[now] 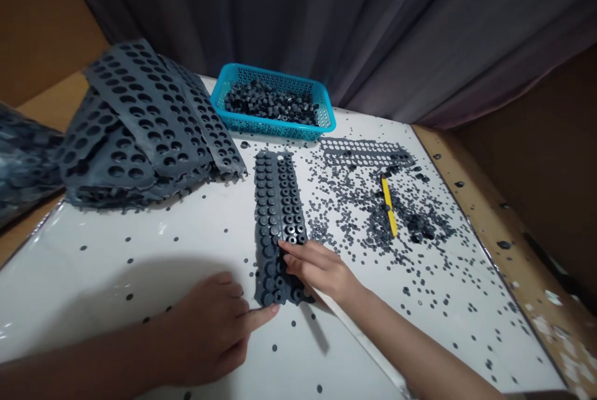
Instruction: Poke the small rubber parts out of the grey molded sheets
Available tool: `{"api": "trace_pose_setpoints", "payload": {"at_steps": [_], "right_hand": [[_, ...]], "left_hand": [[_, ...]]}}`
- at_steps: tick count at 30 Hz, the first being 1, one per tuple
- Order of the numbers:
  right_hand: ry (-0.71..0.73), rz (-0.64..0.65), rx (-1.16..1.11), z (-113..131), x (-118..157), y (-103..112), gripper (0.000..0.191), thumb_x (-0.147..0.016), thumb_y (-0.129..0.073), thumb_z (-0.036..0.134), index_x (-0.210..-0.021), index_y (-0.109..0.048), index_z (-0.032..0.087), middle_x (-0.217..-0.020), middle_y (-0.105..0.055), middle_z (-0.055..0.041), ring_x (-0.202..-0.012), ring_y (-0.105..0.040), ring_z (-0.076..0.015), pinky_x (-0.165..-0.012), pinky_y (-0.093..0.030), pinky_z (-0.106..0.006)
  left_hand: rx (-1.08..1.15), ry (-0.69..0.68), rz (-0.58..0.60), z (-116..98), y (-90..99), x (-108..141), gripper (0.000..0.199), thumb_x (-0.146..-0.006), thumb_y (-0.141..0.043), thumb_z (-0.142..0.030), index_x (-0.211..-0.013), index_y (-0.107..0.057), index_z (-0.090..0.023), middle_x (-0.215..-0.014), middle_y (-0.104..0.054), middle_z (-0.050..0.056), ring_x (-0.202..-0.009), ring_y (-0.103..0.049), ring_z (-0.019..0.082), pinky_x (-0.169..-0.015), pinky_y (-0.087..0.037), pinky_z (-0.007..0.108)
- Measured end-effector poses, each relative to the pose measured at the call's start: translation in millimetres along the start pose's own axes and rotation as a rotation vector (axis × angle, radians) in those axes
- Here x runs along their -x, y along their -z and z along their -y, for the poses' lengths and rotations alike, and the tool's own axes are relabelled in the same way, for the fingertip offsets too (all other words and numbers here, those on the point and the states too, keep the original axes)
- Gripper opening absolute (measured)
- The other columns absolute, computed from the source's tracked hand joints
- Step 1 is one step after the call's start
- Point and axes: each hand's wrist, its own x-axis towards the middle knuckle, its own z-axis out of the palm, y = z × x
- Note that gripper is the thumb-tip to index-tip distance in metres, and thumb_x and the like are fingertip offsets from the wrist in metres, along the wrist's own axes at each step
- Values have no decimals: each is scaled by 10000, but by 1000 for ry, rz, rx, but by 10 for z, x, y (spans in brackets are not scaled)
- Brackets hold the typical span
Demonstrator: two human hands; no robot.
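Observation:
A dark grey rubber sheet [267, 207] with rows of round moulded parts lies lengthwise on the white table. My left hand [219, 325] is at its near end, index fingertip touching the edge and the other fingers curled, holding nothing. Over the sheet's lower right half is my right hand [321, 269], fingers closed around a long white stick-like tool [359, 333] that runs back under the forearm. Its index finger reaches the sheet's middle strip; the tool's working end is hidden by the hand. Metallic-looking rings show in a few parts just beyond the fingers.
Stacked perforated rubber sheets [153, 120] rise at left, beside a plastic bag [28, 163]. A turquoise basket [275, 128] holds small dark parts. At right lie a punched-out sheet [364, 152], a yellow tool [388, 207] and scattered small black discs [377, 235]. A curtain [280, 14] hangs behind.

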Motion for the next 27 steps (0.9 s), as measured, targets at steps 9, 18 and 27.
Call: {"api": "trace_pose_setpoints", "payload": {"at_steps": [9,18,27], "right_hand": [[-614,-82,-260,71,-82,7,182,-942,-469,263,-966,-627,175,-1035,-714,-100,-663,-695,-142,-584,-575,-254],[-700,-92,-676,-6,-401,317,131,-854,-616,308,-869,-634,178,-1086,-698,-115,-852,-706,-190,-695,-577,-317],[-286,13,-575,-97,-219,126,104,-865,-595,246,-825,-644,163,-948,-731,-130,-957,-651,-200,-859,-528,-382]], "left_hand": [[-48,4,85,-15,12,8,554,-738,-473,-92,-1281,-427,-191,-645,-617,-16,-592,-544,179,-664,-382,351],[126,-62,-27,-87,117,-268,490,-764,-533,-174,-1252,-490,-190,-1148,-650,83,-1025,-585,253,-908,-447,404],[215,-172,89,104,-2,-348,558,-840,-531,-261,-1362,-418,-97,-1409,-467,133,-1297,-425,280,-1100,-331,433]]}}
